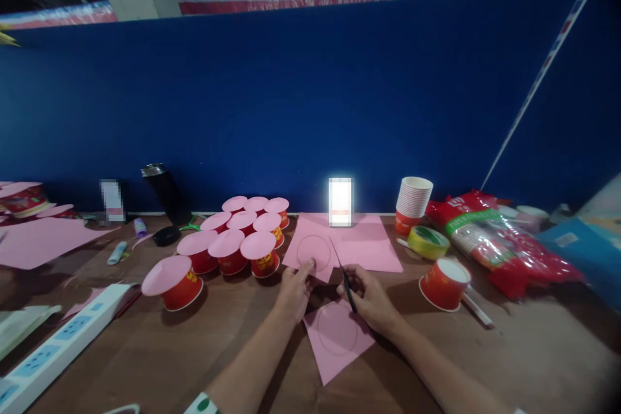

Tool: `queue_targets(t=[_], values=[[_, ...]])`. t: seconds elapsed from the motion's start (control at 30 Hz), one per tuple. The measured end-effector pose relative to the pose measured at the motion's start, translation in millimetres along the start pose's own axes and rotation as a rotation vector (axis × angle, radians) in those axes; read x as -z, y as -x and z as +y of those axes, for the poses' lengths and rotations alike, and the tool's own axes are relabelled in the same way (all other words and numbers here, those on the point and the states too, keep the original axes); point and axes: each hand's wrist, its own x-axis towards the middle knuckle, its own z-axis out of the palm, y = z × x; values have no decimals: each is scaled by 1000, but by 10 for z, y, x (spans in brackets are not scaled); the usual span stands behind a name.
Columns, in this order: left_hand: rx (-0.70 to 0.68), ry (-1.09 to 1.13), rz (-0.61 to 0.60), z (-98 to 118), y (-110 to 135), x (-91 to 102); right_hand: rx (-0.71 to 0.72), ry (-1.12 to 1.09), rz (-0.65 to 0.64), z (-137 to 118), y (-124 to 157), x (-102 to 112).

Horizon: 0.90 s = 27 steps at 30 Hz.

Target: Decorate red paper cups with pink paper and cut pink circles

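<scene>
My left hand (295, 289) pinches the lower edge of a piece of pink paper (301, 228) that has a circle drawn on it. In my right hand (371, 301) is a pair of dark-handled scissors (346, 281). Their blades point away from me, along the right side of that piece. A larger pink sheet (371, 242) lies just behind the scissors. Nearer to me, below both hands, rests another pink piece (334, 357) with a drawn circle.
Several red paper cups (182, 294) topped with pink discs stand left. To the right are stacked cups (414, 197), yellow tape (429, 242), a single red cup (444, 284) and a red plastic bag (485, 233). A power strip (63, 343) and black bottle (167, 197) are left.
</scene>
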Motion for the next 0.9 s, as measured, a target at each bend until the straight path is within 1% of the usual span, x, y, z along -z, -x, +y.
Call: queue_targets(t=[0.37, 0.57, 0.73, 0.9], values=[[16, -2, 4, 28, 20, -33, 5, 3, 11, 41, -10, -14], [22, -2, -2, 23, 15, -24, 22, 44, 4, 18, -2, -4], [21, -9, -10, 19, 14, -14, 14, 17, -6, 47, -2, -3], [17, 2, -4, 10, 3, -10, 21, 35, -2, 71, -4, -2]])
